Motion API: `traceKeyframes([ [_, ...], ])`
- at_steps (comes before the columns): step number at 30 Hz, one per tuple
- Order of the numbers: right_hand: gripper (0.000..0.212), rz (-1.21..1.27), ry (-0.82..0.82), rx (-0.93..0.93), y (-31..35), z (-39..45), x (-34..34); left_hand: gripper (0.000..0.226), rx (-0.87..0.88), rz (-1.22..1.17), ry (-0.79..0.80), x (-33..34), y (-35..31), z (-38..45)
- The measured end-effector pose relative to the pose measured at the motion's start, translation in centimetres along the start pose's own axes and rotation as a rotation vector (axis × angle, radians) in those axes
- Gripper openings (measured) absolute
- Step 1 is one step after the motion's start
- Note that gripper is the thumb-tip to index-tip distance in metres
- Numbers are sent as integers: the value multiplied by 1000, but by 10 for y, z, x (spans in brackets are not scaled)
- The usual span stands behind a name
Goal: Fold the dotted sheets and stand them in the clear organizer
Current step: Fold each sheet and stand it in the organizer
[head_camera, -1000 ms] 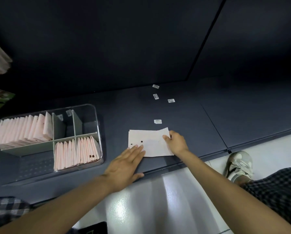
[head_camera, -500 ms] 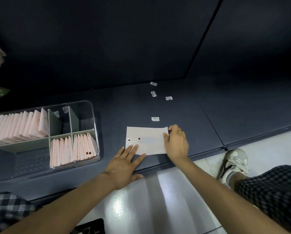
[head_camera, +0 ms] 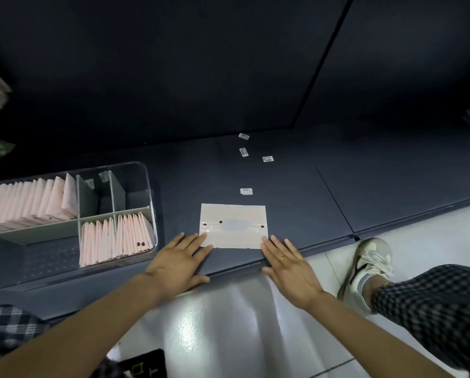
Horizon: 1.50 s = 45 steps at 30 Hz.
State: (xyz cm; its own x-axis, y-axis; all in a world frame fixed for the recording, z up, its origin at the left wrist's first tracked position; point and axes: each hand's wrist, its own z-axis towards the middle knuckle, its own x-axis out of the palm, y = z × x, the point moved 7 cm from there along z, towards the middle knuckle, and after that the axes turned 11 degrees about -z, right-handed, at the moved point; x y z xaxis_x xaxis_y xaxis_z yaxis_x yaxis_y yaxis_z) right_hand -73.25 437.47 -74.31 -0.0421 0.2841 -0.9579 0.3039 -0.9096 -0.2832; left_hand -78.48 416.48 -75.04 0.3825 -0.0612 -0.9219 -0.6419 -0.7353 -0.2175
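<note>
A pale pink dotted sheet (head_camera: 233, 225) lies flat on the dark shelf, with three dark dots along its middle. My left hand (head_camera: 180, 262) rests flat at the sheet's near left corner, fingertips touching its edge. My right hand (head_camera: 289, 266) lies flat at the near right corner, fingers spread, a ring on one finger. Neither hand holds anything. To the left stands the clear organizer (head_camera: 149, 203), with several folded pink sheets (head_camera: 32, 203) standing in its back compartment and more folded sheets (head_camera: 116, 241) in the front right one.
Small white barcode labels (head_camera: 246, 191) are stuck on the dark shelf (head_camera: 296, 192) behind the sheet. The shelf's front edge runs just under my hands, above a glossy white floor. My shoe (head_camera: 370, 266) and checked trouser leg are at the right.
The sheet now lies spread flat and squared. My right hand left its right edge and came down to the near right corner; my left hand shifted slightly to the near left corner.
</note>
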Motion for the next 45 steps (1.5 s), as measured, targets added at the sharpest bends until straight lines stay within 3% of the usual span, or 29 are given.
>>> traceKeyframes([
  [8,19,116,-241,-39,-15,16,-21,71,7,-101,-93,-8,10,-7],
  [14,32,81,-249,-115,-20,29,-21,65,4,-162,-114,-12,4,14],
  [19,23,51,-325,-96,-14,40,-30,52,-24,-134,-185,-21,2,25],
  [22,22,182,-276,-54,-16,45,-33,52,-50,-146,-222,-23,2,31],
  [24,15,378,-140,-21,-23,48,-27,49,-64,-185,-251,-25,4,35],
  [26,5,571,24,56,-33,51,-14,41,-82,-274,-286,-29,8,38],
  [29,11,753,79,202,-45,58,-8,29,-162,-469,-374,-37,17,42],
  [33,5,842,82,391,-57,77,-5,43,-399,-816,-480,-40,31,46],
  [35,5,845,116,456,-61,88,-1,55,-441,-880,-548,-42,31,46],
  [38,10,796,206,521,-63,100,5,60,-332,-654,-665,-54,16,46],
  [42,14,739,289,551,-63,108,8,61,-90,-295,-461,-44,-21,58],
  [45,17,728,331,564,-63,110,11,70,-121,9,-306,-33,-28,64],
])
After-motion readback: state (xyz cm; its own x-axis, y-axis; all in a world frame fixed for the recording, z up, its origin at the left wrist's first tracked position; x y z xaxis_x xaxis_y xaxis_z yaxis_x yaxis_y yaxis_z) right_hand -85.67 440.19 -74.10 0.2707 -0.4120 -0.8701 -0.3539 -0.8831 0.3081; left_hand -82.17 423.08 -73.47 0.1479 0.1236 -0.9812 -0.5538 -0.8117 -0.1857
